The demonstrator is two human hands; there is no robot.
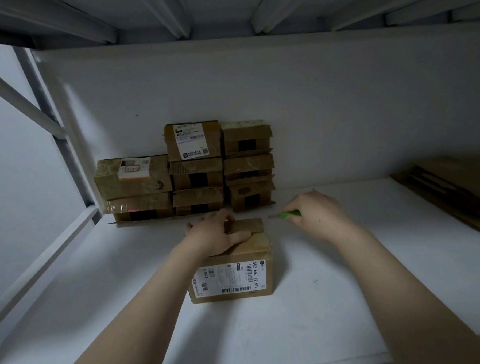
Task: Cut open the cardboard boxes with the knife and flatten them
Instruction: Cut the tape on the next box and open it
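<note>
Under left hand [216,233] — box [235,271] labelled 502 602-12-812.

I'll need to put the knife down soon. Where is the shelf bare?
Bare: between the box the left hand holds and the flattened cardboard; also left of that box. Crowded: stacked boxes at the back.
</note>
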